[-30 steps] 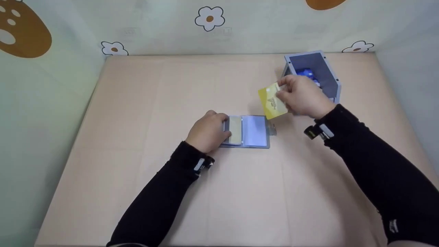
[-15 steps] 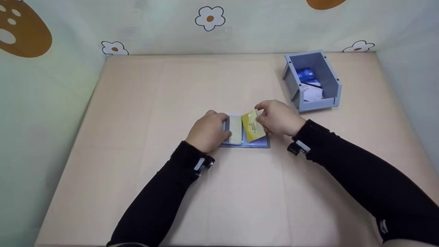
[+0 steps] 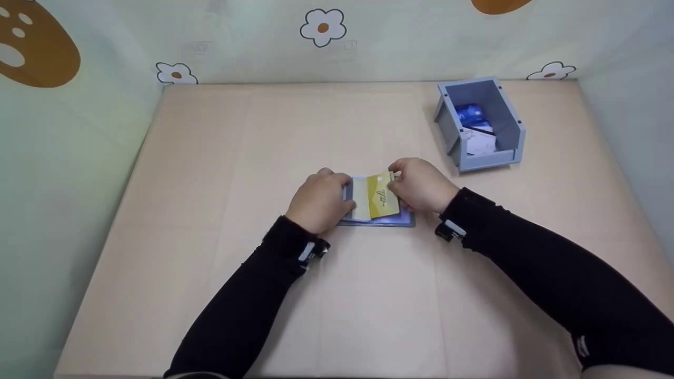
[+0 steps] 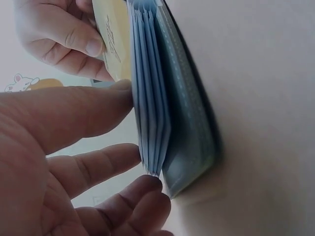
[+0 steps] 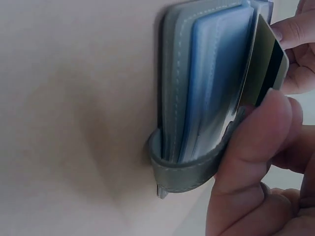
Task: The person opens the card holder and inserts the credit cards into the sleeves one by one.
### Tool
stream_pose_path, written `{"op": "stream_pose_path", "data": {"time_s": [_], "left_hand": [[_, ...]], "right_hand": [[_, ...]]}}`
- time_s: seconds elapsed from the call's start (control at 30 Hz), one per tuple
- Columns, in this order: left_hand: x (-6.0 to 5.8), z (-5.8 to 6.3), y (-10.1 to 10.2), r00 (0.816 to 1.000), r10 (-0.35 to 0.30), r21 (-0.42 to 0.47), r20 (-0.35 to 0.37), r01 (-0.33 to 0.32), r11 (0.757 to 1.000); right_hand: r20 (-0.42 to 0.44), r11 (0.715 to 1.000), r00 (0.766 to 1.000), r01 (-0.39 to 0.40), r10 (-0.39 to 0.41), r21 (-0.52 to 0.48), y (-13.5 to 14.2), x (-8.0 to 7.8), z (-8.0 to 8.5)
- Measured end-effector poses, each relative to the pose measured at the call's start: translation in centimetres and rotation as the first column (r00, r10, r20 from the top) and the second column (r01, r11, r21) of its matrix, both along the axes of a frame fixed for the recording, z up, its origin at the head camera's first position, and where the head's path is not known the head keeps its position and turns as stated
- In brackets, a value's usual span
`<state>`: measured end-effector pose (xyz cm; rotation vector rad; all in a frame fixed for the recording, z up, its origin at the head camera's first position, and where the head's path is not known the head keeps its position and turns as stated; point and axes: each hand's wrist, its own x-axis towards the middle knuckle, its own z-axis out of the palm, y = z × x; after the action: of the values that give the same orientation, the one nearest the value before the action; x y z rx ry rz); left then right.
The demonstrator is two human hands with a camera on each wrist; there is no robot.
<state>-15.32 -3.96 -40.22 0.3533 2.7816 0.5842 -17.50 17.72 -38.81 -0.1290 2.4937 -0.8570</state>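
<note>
Right hand (image 3: 421, 184) pinching yellow card (image 3: 382, 196) over open card holder (image 3: 392, 220), left hand (image 3: 318, 201) with straight fingers pressing its left pages, grey bin (image 3: 492, 155) well apart on table (image 3: 221, 158)

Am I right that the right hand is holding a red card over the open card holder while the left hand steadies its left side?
Not quite: the card is yellow, not red, as the head view shows. The rest holds: the right hand pinches it over the open card holder, and the left hand steadies the holder's left side.
</note>
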Motion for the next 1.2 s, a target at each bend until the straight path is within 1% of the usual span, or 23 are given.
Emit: {"op": "stream_pose_path", "data": {"time_s": [0.27, 0.5, 0.6, 0.87, 1.2], "left_hand": [[0.0, 0.0, 0.1, 1.0, 0.008, -0.005, -0.001, -0.008, 1.0], [0.1, 0.0, -0.1, 1.0, -0.01, 0.018, -0.007, 0.01, 1.0], [0.1, 0.0, -0.1, 1.0, -0.016, 0.02, -0.01, 0.016, 1.0], [0.1, 0.1, -0.1, 1.0, -0.024, 0.025, -0.013, 0.024, 0.999], [0.1, 0.1, -0.2, 1.0, -0.016, 0.024, -0.007, 0.017, 1.0]], "right_hand": [[-0.002, 0.999, 1.0, 0.015, -0.015, 0.04, -0.7, 0.1, -0.1], [-0.071, 0.996, 0.997, -0.004, 0.01, 0.088, -1.1, 0.3, -0.1], [-0.08, 0.996, 0.997, -0.004, 0.012, 0.092, -1.3, 0.4, -0.2], [-0.064, 0.998, 0.998, 0.001, 0.004, 0.07, -2.0, 0.9, 0.0], [-0.097, 1.0, 0.995, -0.019, 0.021, 0.022, -2.4, 1.5, -0.1]]}}
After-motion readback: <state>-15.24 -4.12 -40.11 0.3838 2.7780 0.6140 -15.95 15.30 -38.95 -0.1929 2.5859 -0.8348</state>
